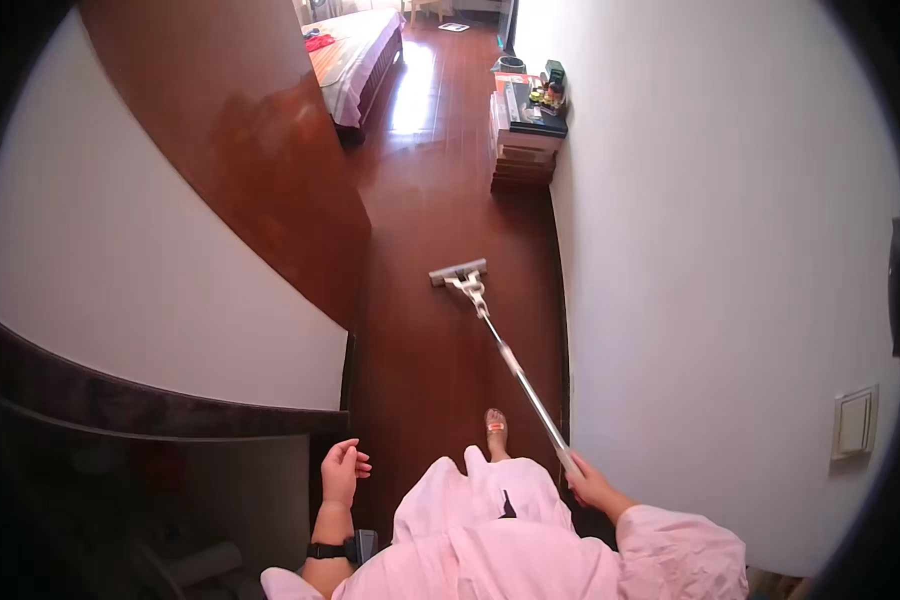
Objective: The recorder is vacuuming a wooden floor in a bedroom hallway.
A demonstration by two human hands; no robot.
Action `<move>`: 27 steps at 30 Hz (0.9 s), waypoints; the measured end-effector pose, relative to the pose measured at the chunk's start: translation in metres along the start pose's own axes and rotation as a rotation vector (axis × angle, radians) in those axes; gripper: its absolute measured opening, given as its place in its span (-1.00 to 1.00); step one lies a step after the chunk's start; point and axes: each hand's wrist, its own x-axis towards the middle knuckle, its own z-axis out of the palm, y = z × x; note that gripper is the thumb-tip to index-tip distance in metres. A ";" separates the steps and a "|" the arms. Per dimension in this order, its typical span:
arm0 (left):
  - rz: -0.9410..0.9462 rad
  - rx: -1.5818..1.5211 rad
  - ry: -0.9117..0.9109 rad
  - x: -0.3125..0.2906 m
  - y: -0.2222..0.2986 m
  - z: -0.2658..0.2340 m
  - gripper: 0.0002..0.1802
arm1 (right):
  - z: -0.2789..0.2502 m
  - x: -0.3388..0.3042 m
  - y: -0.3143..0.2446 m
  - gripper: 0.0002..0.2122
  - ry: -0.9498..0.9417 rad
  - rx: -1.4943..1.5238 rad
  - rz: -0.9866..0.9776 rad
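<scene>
My right hand (595, 488) is wrapped around the upper end of a sponge mop's metal pole (536, 402). The pole slants forward and left to a white hinged bracket and a flat, narrow mop head (458, 272), which lies on the reddish-brown wooden floor (425, 345). My left hand (344, 472) hangs at my left side, holding nothing, its fingers loosely bent and slightly apart. A dark band circles my left wrist.
White wall (710, 250) runs along the right, with a light switch (854, 423). A glossy brown wooden panel (240, 150) and a dark-edged ledge (150, 405) border the left. Farther ahead stand a bed (355, 45) and a low cabinet (526, 150) topped with small items.
</scene>
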 end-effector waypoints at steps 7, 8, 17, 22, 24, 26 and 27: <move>0.030 -0.027 -0.012 0.022 -0.003 0.003 -0.77 | -0.029 -0.076 0.082 -0.47 0.184 -0.227 0.036; 0.038 -0.030 -0.004 0.023 -0.003 0.004 -0.77 | -0.023 -0.066 0.075 -0.48 0.169 -0.137 0.082; -0.028 0.005 0.074 0.011 -0.013 0.003 -0.77 | 0.005 -0.001 -0.032 -0.48 0.063 0.094 0.051; -0.039 0.023 0.145 0.001 -0.009 -0.001 -0.76 | 0.042 0.158 -0.083 -0.48 0.012 0.167 -0.090; -0.034 0.024 0.172 -0.003 -0.004 0.001 -0.76 | 0.058 0.233 -0.109 -0.47 0.015 0.201 -0.151; -0.071 0.035 0.215 -0.009 -0.001 0.008 -0.76 | 0.068 0.285 -0.155 -0.47 0.014 0.257 -0.112; -0.059 0.030 0.224 -0.012 -0.002 0.010 -0.76 | 0.075 0.305 -0.179 -0.46 0.025 0.262 -0.089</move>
